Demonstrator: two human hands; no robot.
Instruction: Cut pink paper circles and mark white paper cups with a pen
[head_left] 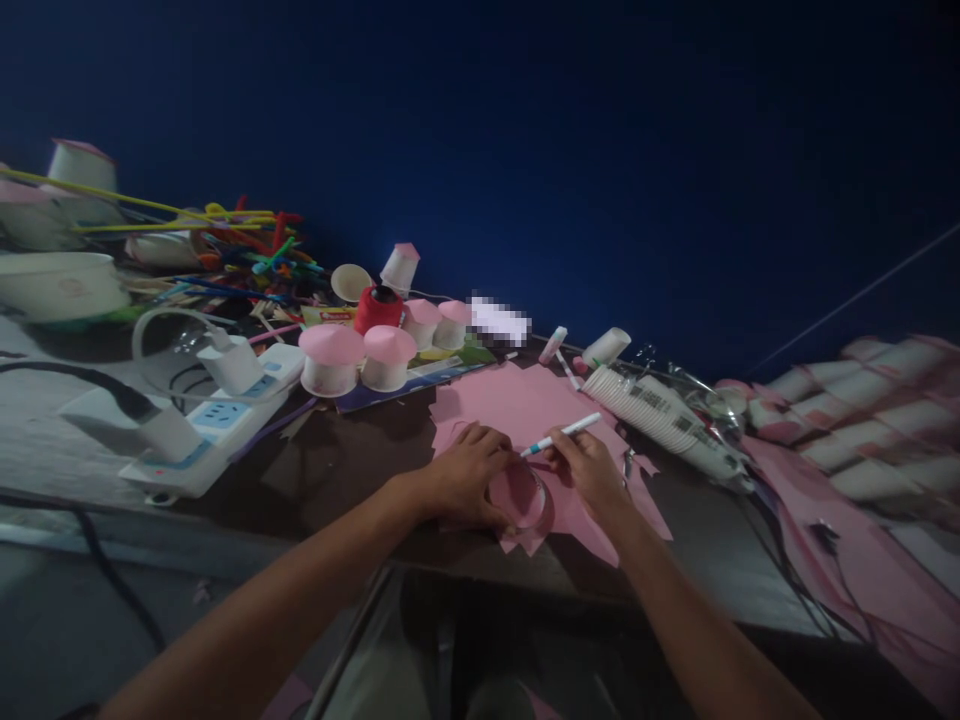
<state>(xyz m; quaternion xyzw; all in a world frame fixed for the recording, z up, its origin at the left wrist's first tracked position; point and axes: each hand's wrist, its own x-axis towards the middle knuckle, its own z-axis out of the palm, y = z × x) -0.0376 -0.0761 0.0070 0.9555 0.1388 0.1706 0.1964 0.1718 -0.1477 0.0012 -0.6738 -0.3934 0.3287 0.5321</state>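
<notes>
My left hand (469, 475) curves round the left side of a thin round ring (542, 500), with fingers at its top and thumb at its bottom. The ring lies flat on a sheet of pink paper (517, 395), and pink shows through its middle. In my right hand (589, 465) is a white marker (577, 425) with a blue band, pinched between thumb and fingers. Its tip points left, close to the ring's upper edge and my left fingers. Scissors (628, 465), partly hidden, seem to lie beside my right wrist.
Paper cups with pink cone tops (332, 345) stand behind left, near a red thread spool (377, 310). A power strip (217, 420) with plugs and cables sits left. Stacked paper cups (660, 415) lie right. Colourful pipe cleaners (255, 235) are heaped at the back left.
</notes>
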